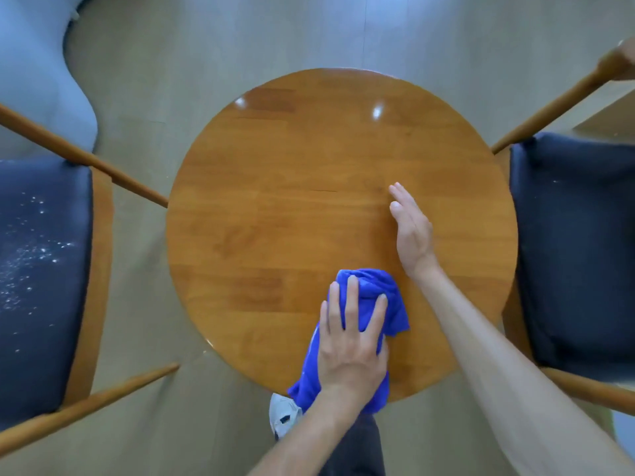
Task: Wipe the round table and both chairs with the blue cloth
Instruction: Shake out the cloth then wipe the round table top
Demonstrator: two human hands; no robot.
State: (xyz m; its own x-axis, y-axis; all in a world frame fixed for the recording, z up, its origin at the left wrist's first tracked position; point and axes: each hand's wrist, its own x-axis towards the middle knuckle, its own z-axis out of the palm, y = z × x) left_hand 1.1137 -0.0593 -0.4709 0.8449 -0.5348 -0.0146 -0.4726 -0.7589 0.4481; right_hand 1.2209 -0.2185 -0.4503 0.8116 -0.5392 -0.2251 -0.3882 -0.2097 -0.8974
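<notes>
The round wooden table (292, 187) fills the middle of the head view. A crumpled blue cloth (371, 286) lies on its near edge, partly hanging over. My left hand (350, 341) presses flat on the cloth, fingers spread. My right hand (410, 228) hovers edge-on over the table's right half, fingers straight and together, holding nothing. The left chair (41, 269) has a dark blue seat sprinkled with white crumbs. The right chair (577, 235) has a dark blue seat with a few specks.
Wooden armrests of the left chair (103, 166) and right chair (549, 108) angle toward the table. A pale blue upholstered piece (37, 73) stands at the far left. My shoe (283, 417) shows on the grey-beige floor just below the table's near edge.
</notes>
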